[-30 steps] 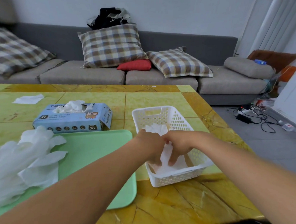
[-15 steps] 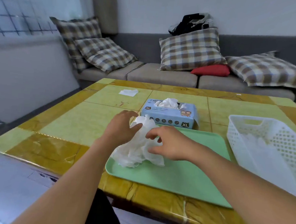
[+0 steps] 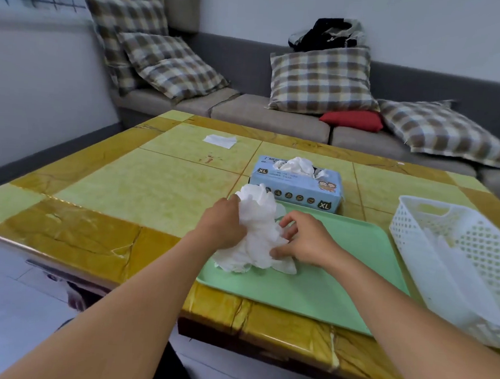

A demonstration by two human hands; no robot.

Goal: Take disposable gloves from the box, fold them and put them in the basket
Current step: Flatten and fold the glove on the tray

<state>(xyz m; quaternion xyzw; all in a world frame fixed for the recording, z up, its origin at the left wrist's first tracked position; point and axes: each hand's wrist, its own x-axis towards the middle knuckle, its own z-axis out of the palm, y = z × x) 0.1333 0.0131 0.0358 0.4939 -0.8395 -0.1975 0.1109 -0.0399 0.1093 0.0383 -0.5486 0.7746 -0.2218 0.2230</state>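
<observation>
Left hand [image 3: 223,222] and right hand [image 3: 305,241] pinching a crumpled heap of gloves [image 3: 256,233] over the green tray [image 3: 339,281], apparently to separate one for folding, basket [image 3: 468,258] close by.

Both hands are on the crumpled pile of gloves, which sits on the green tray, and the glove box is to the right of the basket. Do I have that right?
Not quite. The head view shows the glove box to the left of the basket, behind the green tray. The rest holds: the left hand and right hand are both on the crumpled pile of gloves on the tray.
</observation>
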